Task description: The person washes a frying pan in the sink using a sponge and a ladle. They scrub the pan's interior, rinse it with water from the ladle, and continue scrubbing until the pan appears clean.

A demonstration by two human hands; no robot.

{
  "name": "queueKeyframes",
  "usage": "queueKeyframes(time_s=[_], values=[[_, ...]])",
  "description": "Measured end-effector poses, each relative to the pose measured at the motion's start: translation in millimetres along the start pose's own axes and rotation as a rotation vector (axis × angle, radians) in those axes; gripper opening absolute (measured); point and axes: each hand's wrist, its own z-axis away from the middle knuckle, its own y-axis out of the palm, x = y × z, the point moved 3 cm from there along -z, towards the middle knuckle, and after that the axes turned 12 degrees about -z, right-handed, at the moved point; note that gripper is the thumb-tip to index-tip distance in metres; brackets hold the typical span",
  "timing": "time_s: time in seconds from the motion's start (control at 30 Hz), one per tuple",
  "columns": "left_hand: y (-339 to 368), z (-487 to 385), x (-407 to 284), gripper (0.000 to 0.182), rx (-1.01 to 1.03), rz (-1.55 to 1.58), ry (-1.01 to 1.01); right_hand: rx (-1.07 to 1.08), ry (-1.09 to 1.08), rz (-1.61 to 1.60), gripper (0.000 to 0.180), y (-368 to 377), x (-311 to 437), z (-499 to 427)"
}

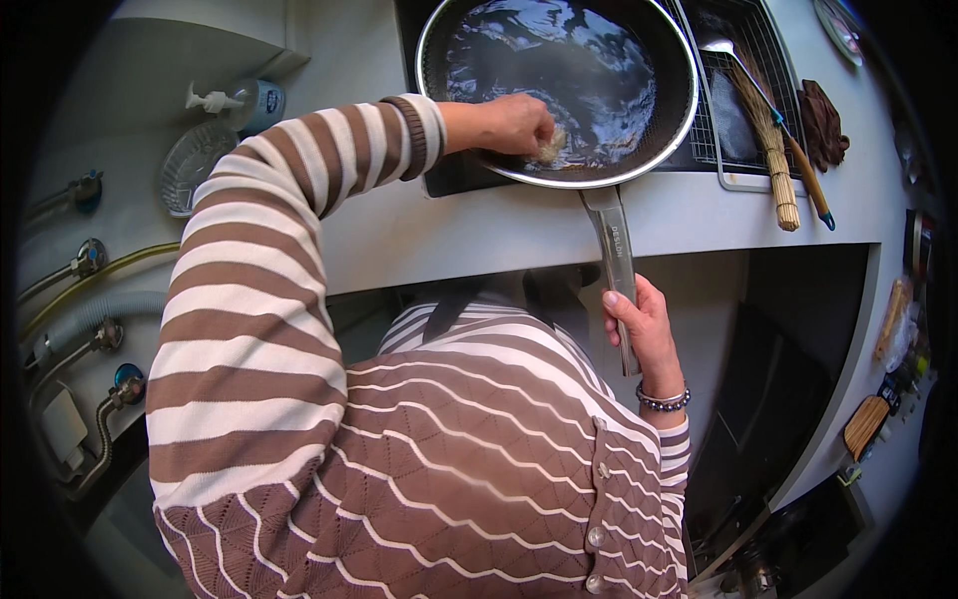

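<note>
My left hand (516, 123) reaches into a wide dark frying pan (554, 90) and pinches a small, pale tan scrubber (550, 148). The scrubber presses on the pan's inside near the front rim; its exact material is hard to tell. A glossy, wet-looking surface with bright reflections covers the pan's bottom. With my right hand (642, 318) I grip the lower end of the pan's grey metal handle (615, 247), which points towards me. The pan rests above a black cooktop (456, 180), its back rim cut off by the picture's top edge.
Right of the pan, a wire rack (703, 135) carries a bamboo whisk brush (771, 150) and a wooden-handled spatula (804, 168). Brown gloves or cloth (823, 123) lie beyond. At left are a pump bottle (258, 105), a clear plastic container (194, 168), pipe valves (90, 258) and a corrugated hose (127, 305).
</note>
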Motion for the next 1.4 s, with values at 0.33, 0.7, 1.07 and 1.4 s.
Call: queueKeyframes(time_s=[0.33,0.7,1.07,1.4], values=[[3,-62,-42,0.015,-0.41,-0.065,0.215,0.0,0.017,0.062,0.017,0,3,0],[-26,-142,-29,0.024,-0.579,-0.485,0.126,-0.036,0.024,0.085,0.018,2,3,1],[-53,-132,48,0.025,-0.486,-0.498,-0.024,-0.067,0.014,0.129,0.023,-6,0,3],[-29,-36,69,0.028,-0.222,-0.358,-0.153,-0.066,0.011,0.066,0.02,-1,2,3]])
